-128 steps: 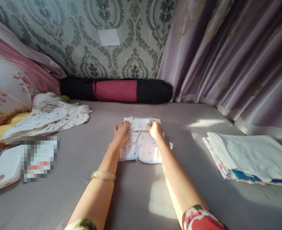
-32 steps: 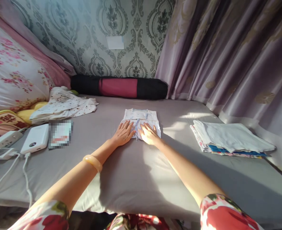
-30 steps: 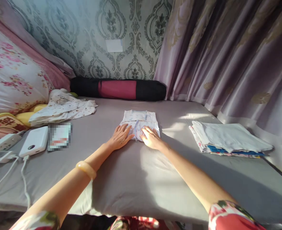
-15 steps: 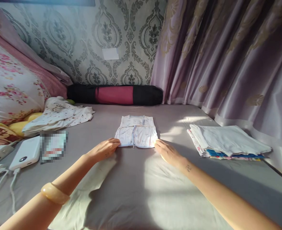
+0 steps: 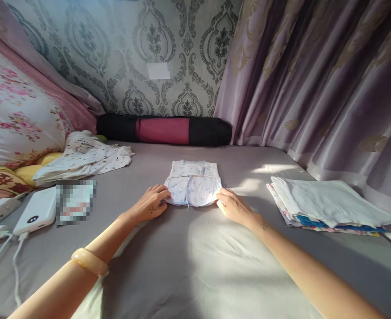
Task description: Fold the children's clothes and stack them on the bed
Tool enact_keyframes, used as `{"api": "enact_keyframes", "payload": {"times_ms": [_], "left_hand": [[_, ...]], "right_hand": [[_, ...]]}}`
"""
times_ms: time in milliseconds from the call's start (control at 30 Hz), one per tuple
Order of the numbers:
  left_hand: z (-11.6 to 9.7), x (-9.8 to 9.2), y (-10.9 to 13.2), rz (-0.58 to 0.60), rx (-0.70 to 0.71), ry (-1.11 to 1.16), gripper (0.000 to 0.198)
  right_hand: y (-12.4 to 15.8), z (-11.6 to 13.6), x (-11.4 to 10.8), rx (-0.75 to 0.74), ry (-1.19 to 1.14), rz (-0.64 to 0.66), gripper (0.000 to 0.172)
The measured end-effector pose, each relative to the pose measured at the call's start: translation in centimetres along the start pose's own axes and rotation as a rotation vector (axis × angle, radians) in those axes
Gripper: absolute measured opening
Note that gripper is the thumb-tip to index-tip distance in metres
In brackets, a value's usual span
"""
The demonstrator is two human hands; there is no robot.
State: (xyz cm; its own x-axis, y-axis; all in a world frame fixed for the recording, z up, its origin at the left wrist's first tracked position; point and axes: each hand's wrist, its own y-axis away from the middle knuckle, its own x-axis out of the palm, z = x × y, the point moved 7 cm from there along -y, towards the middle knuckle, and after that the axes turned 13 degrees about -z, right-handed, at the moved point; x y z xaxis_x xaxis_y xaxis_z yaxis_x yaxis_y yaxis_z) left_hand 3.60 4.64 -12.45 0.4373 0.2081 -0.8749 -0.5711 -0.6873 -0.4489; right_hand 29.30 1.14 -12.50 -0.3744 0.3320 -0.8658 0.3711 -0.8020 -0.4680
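A small white baby garment (image 5: pixel 202 188) with a faint print and blue trim lies on the grey sheet (image 5: pixel 168 266), its sleeves out of sight and a tie hanging at its lower middle. My left hand (image 5: pixel 152 204) is closed on the garment's lower left corner, fingers curled and thumb beneath. At the lower right corner, my right hand (image 5: pixel 234 206) pinches the edge between thumb and fingers. A bangle circles my left forearm.
Right: stacked folded clothes (image 5: pixel 334 201) near the curtain (image 5: pixel 281 79). Back: a black and red roll (image 5: pixel 164 130) along the wall. Left: a crumpled spotted cloth (image 5: pixel 85 157), a floral pillow (image 5: pixel 19 106), a white power bank (image 5: pixel 37 210), a power strip (image 5: pixel 1 209) and a blurred packet (image 5: pixel 76 201).
The view has shifted slightly. My left hand has curled more around the garment's corner, and the lower edge looks more rounded. My right hand stays at its corner.
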Motion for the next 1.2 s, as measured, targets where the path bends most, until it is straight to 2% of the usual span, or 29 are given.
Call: {"api": "enact_keyframes", "payload": {"times_ms": [67, 133, 300, 433, 533, 733, 833, 1000, 1100, 1200], "left_hand": [[0.9, -0.4, 0.2, -0.036, -0.031, 0.120, 0.026], [2.1, -0.7, -0.1, -0.076, -0.122, 0.231, 0.025], [4.0, -0.7, -2.4, -0.270, -0.339, 0.305, 0.029], [4.5, -0.4, -4.6, -0.445, -0.371, 0.310, 0.030], [5.0, 0.1, -6.0, -0.507, -0.381, 0.318, 0.031], [7.1, 1.6, -8.4, -0.518, -0.475, 0.307, 0.032], [8.5, 2.8, -9.7, -0.507, -0.486, 0.292, 0.033], [11.2, 5.6, -11.4, -0.439, -0.545, 0.175, 0.032], [12.3, 7.1, -11.7, -0.392, -0.624, 0.091, 0.027], [12.8, 7.8, -11.7, -0.354, -0.711, 0.001, 0.021]], "right_hand": [[-0.2, -0.6, -0.2, 0.069, -0.071, 0.000, 0.023], [-0.7, -1.2, -0.4, 0.139, -0.152, -0.025, 0.023], [-2.8, -2.7, -0.8, 0.219, -0.223, -0.193, 0.030], [-4.5, -3.5, -0.8, 0.231, -0.154, -0.293, 0.034], [-5.6, -4.2, -0.7, 0.255, -0.083, -0.360, 0.035], [-7.9, -6.3, 0.7, 0.259, -0.014, -0.391, 0.038], [-8.9, -7.5, 1.9, 0.247, -0.001, -0.341, 0.039], [-10.2, -9.9, 4.1, 0.327, 0.057, -0.213, 0.041], [-10.6, -11.5, 5.6, 0.445, 0.058, -0.151, 0.036], [-10.4, -13.5, 6.4, 0.686, 0.067, -0.153, 0.032]]}}
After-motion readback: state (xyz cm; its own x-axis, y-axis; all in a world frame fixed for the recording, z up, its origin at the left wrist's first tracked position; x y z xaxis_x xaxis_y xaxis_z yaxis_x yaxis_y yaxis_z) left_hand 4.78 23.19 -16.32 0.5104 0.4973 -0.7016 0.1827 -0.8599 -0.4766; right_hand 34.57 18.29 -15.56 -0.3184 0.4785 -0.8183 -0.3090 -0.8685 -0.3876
